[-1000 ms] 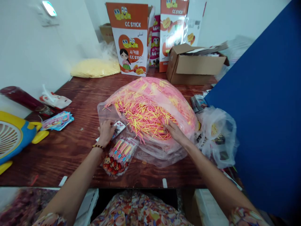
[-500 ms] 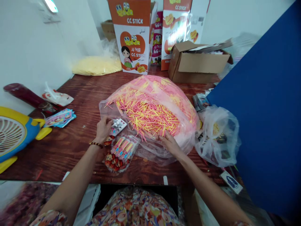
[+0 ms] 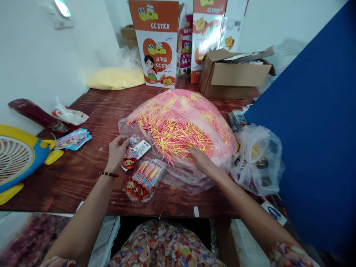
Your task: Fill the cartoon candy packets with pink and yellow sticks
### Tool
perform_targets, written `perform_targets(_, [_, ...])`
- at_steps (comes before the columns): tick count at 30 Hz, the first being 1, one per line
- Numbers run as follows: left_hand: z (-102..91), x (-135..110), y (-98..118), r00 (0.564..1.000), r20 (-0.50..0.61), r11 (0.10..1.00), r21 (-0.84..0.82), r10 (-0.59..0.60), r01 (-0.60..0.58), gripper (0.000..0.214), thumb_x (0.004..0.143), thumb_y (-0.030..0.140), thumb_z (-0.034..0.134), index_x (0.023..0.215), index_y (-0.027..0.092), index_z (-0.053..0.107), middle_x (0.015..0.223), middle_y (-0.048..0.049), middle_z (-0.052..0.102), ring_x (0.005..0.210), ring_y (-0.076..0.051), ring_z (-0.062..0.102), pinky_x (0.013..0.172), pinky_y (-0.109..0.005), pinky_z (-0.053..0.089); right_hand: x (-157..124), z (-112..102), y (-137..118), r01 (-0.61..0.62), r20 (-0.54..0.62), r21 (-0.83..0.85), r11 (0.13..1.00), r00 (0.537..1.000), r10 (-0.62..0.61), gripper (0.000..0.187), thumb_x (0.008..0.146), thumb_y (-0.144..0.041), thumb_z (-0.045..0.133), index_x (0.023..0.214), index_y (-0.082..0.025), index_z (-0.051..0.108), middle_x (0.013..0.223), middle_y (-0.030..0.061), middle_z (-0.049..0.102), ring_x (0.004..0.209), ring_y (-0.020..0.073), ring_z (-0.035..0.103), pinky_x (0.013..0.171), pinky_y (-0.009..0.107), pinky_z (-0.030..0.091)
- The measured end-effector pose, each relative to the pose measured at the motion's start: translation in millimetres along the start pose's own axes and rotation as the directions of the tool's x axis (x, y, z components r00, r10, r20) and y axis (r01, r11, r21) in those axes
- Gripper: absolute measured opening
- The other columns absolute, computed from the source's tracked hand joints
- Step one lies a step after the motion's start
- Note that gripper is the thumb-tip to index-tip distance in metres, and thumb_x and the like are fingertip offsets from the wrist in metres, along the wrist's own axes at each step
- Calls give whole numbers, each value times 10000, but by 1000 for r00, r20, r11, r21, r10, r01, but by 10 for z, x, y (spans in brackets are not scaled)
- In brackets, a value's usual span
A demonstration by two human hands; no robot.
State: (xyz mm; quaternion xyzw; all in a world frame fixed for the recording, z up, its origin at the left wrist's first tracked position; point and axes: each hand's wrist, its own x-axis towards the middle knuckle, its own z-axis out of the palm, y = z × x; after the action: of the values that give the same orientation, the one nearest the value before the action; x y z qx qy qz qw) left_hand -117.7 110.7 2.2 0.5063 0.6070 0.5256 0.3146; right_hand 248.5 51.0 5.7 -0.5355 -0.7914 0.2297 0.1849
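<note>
A big clear plastic bag [image 3: 194,107] full of pink and yellow sticks [image 3: 178,133] lies on the wooden table [image 3: 83,174]. My right hand [image 3: 200,160] reaches into the near edge of the stick pile, fingers curled among the sticks. My left hand [image 3: 116,151] grips a small printed packet [image 3: 135,152] with a cartoon face, lifted just off the table. Below it lies a stack of filled packets [image 3: 144,178] with sticks inside.
CC Stick cartons [image 3: 158,40] and a brown cardboard box [image 3: 233,74] stand at the back. A yellow bag [image 3: 115,78], loose packets [image 3: 72,139], a yellow and blue fan [image 3: 19,159], a crumpled clear bag [image 3: 258,159] and a blue panel [image 3: 311,129] surround the work area.
My left hand has lifted the printed packet and turned it toward me. My right hand drew back to the pile's near edge, then pushed in among the sticks again.
</note>
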Motion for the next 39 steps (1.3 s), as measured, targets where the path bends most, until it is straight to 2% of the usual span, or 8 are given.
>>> perform_targets(6, [2, -95, 81, 999, 20, 999, -24, -42, 42, 255, 697, 381, 655, 827, 162, 642, 720, -10, 655, 631, -132, 578, 611, -246, 475, 103, 40, -35, 156, 224, -398, 904, 972, -69, 235, 982, -143, 383, 1032, -162, 611, 1066, 90, 602, 938, 182, 560, 811, 269, 411])
perform_targets(11, [-13, -137, 122, 999, 19, 999, -15, -51, 51, 248, 690, 373, 652, 815, 160, 634, 676, 3, 636, 600, -121, 547, 589, -237, 448, 136, 66, 31, 64, 154, -359, 931, 988, -8, 204, 975, -169, 414, 985, -151, 618, 1033, 90, 594, 904, 185, 556, 805, 277, 418])
perform_targets(16, [-12, -175, 126, 997, 15, 996, -55, -76, 76, 230, 683, 354, 658, 798, 156, 639, 660, 11, 622, 590, -116, 537, 583, -235, 439, 139, -78, 189, -29, -68, -59, 998, 997, 25, 242, 977, -239, 392, 834, -180, 578, 947, 72, 576, 877, 194, 536, 779, 302, 437])
perform_targets(19, [-19, -193, 113, 996, -7, 993, -86, -86, 85, 216, 661, 325, 685, 783, 152, 645, 642, 22, 611, 582, -106, 532, 577, -224, 434, 66, -221, 259, -70, -65, 21, 997, 995, 72, 256, 991, -297, 375, 835, -196, 552, 823, 34, 589, 793, 185, 542, 740, 294, 434])
perform_targets(26, [-15, -240, 187, 994, 24, 984, -138, -111, 113, 181, 675, 298, 683, 775, 152, 646, 632, 21, 630, 575, -103, 550, 575, -219, 448, -303, -219, 144, -92, 158, -313, 945, 976, 147, 218, 969, -197, 399, 1046, -148, 596, 1007, 119, 681, 953, 225, 617, 816, 302, 425])
perform_targets(31, [4, -246, 207, 995, 34, 986, -134, -92, 96, 187, 667, 304, 693, 762, 149, 652, 623, 21, 633, 565, -95, 546, 561, -205, 435, -351, -11, -64, -121, 171, -419, 900, 963, 209, 223, 941, -152, 418, 1066, -138, 602, 1069, 146, 662, 992, 247, 614, 813, 317, 436])
perform_targets(36, [-51, -249, 221, 991, 34, 977, -169, -127, 131, 212, 624, 305, 730, 753, 151, 661, 611, 22, 641, 545, -98, 547, 530, -200, 428, -242, 10, -3, -247, -80, 28, 969, 965, 249, 243, 974, -332, 398, 900, -187, 578, 975, 96, 643, 919, 221, 589, 818, 335, 455])
perform_targets(39, [-88, -252, 247, 992, 9, 972, -198, -124, 124, 215, 612, 293, 749, 760, 162, 663, 641, 16, 665, 562, -114, 578, 537, -212, 456, -258, 72, -94, -165, -89, 522, 837, 965, 246, 265, 940, -438, 450, 867, -211, 564, 868, 45, 653, 834, 204, 598, 776, 328, 471])
